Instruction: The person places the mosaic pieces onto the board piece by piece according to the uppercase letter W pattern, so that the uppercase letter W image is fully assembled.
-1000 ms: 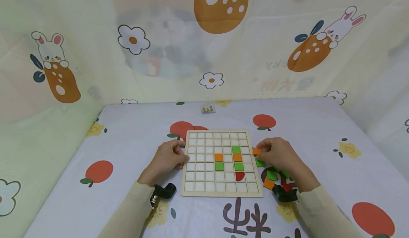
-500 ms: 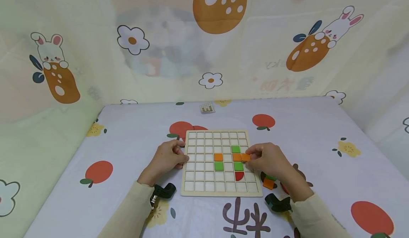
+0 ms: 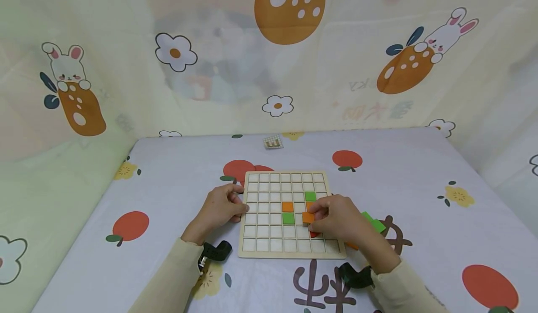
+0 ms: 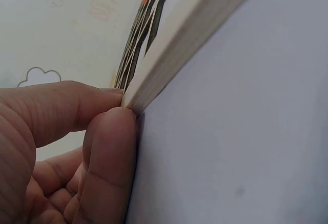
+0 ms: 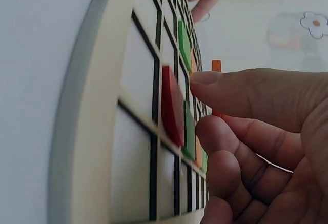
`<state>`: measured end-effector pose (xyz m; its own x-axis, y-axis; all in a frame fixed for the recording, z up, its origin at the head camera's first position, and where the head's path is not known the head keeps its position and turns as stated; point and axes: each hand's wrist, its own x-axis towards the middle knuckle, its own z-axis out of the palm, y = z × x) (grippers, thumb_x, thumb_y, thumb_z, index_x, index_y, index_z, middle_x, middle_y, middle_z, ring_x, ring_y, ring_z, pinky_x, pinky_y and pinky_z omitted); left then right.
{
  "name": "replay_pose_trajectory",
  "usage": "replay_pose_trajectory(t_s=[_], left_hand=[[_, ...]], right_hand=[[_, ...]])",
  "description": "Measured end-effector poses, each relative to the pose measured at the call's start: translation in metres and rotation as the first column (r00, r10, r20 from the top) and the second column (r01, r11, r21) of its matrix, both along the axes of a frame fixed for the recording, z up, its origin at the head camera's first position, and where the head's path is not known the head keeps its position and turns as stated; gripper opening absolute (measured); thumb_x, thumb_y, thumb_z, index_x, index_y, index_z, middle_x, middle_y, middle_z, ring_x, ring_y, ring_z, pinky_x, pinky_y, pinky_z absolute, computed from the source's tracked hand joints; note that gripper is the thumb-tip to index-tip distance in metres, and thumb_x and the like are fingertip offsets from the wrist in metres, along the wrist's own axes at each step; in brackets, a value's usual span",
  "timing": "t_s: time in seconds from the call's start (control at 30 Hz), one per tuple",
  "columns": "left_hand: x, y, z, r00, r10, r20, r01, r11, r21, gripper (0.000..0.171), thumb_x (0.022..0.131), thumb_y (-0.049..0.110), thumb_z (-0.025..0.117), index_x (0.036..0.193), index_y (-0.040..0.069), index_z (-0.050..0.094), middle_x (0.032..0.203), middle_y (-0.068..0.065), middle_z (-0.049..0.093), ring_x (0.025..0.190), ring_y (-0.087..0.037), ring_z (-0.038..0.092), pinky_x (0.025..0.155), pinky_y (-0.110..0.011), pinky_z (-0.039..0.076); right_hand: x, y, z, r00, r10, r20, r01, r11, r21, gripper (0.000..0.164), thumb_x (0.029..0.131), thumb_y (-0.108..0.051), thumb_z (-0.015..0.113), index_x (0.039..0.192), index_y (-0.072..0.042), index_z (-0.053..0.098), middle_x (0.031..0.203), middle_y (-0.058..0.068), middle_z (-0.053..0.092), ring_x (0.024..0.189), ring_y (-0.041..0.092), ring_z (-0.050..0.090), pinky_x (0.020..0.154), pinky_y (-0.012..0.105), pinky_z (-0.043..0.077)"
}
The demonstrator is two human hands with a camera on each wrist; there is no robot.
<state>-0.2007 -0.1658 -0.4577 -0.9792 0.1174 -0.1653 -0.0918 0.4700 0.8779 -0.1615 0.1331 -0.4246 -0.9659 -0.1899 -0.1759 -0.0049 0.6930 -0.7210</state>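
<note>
A wooden grid board (image 3: 262, 245) lies flat on the table. My left hand (image 3: 218, 205) pinches its left edge; the left wrist view shows thumb and finger at the rim (image 4: 169, 55). Over the board's right half, my right hand (image 3: 338, 215) pinches an orange square tile (image 3: 307, 217) between thumb and fingers. That tile's edge stands up beyond the thumb in the right wrist view. Set in the grid are an orange tile (image 3: 287, 206), a green tile (image 3: 288, 218) below it and another green tile (image 3: 310, 196). A red rounded piece (image 5: 173, 106) is partly hidden by my right hand.
Loose green tiles (image 3: 374, 222) lie right of the board, partly behind my right forearm, with an orange tile (image 3: 352, 246) at the board's edge. A small printed card (image 3: 273, 142) is at the back. A patterned cloth (image 3: 176, 168) covers the table.
My right hand has carried the orange tile leftward from beside the board, across its right edge, to over the right-hand columns. My left hand has stayed at the left edge.
</note>
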Motion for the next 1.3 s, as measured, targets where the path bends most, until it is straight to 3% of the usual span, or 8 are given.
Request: replay_pose_trajectory(t_s=[0.77,1.3], left_hand=[[0.000,0.000,0.000,1.000,0.005,0.015,-0.005,1.000,0.020,0.049,0.086,0.002,0.081,0.132,-0.001,0.064,0.081,-0.007,0.065,0.058,-0.014,0.062,0.056,-0.024,0.056],[-0.001,0.000,0.000,1.000,0.011,0.019,-0.012,1.000,0.024,0.048,0.086,0.002,0.081,0.131,-0.001,0.064,0.081,-0.007,0.065,0.058,-0.014,0.062,0.056,-0.024,0.056]], right_hand=[[0.010,-0.031,0.000,0.997,0.079,-0.014,-0.079,0.997,0.025,0.024,0.074,-0.006,0.092,0.092,-0.013,0.078,0.074,-0.003,0.062,0.075,0.015,0.057,0.069,0.031,0.049],[0.009,-0.038,-0.005,0.986,0.145,-0.078,-0.140,0.987,0.076,0.022,0.073,-0.004,0.091,0.087,-0.013,0.077,0.069,-0.005,0.060,0.071,0.013,0.056,0.069,0.030,0.047]])
